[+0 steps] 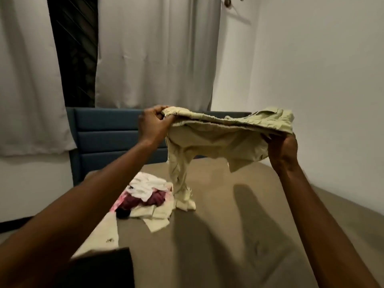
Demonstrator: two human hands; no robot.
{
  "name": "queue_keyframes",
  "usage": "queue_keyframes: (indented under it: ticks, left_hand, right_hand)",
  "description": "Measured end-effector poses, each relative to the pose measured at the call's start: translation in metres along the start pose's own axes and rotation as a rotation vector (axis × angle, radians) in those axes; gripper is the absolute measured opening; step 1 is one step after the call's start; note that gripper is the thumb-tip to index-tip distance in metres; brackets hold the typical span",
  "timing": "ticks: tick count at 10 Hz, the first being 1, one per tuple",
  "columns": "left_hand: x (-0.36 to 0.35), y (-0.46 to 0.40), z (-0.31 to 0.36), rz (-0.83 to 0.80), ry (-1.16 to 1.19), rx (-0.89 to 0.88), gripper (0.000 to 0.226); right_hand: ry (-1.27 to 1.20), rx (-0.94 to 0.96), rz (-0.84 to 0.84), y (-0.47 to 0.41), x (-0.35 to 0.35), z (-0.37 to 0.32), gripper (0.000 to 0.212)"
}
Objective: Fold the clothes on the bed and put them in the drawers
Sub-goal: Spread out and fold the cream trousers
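A pale beige pair of trousers [218, 142] hangs in the air above the bed [249, 225], waistband stretched level between my hands. My left hand [153, 123] grips the waistband's left end. My right hand [280, 148] holds its right end from below, fingers curled round the cloth. One trouser leg droops down and its hem touches the sheet. A heap of other clothes [147, 194], white, maroon and cream, lies on the bed's left side. No drawers are in view.
A blue padded headboard [108, 132] stands behind the bed. Grey curtains [158, 50] hang on the back wall around a dark window strip. A dark item [104, 265] lies at the bed's near left. A plain white wall runs along the right.
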State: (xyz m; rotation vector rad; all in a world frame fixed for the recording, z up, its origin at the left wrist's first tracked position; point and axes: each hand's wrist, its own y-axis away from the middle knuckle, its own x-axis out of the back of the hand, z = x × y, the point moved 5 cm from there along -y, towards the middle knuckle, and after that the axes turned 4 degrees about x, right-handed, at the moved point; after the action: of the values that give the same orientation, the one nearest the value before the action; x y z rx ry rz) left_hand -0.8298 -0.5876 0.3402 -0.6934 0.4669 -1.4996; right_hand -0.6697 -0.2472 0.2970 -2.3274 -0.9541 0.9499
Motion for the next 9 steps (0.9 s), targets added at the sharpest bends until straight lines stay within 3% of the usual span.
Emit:
queue_keyframes:
  ticks: [1, 2, 3, 4, 5, 6, 7, 8, 9]
  left_hand:
    - [0.010, 0.110, -0.021, -0.040, -0.225, -0.040, 0.021]
    - [0.012, 0.225, -0.065, -0.204, -0.413, 0.034, 0.019]
    - [0.008, 0.315, -0.128, -0.444, -0.631, 0.267, 0.027]
    - [0.011, 0.386, -0.168, -0.748, -0.911, 0.266, 0.031]
    - [0.022, 0.408, -0.184, -0.892, -0.951, 0.331, 0.036]
    - [0.028, 0.414, -0.194, -1.054, -0.633, 0.706, 0.045]
    - [0.033, 0.418, -0.194, -1.004, -0.472, 1.077, 0.021]
    - [0.023, 0.412, -0.200, -0.995, -0.481, 1.277, 0.013]
    - [0.006, 0.412, -0.195, -1.337, -0.562, 1.353, 0.031]
  right_hand:
    - [0.247, 0.039, 0.220, 0.095, 0.074, 0.009, 0.030]
    - [0.485, 0.023, 0.402, 0.198, 0.144, 0.030, 0.034]
    - [0.742, -0.091, 0.493, 0.288, 0.189, 0.045, 0.041]
    - [0.973, -0.224, 0.461, 0.355, 0.203, 0.049, 0.036]
    - [1.161, -0.445, 0.319, 0.381, 0.213, 0.066, 0.036]
    - [1.213, -0.784, 0.064, 0.381, 0.225, 0.088, 0.036]
    - [1.122, -1.041, -0.225, 0.377, 0.228, 0.100, 0.018]
    - [1.038, -1.427, -0.293, 0.382, 0.243, 0.113, 0.044]
    - [1.042, -1.625, -0.434, 0.363, 0.257, 0.146, 0.057]
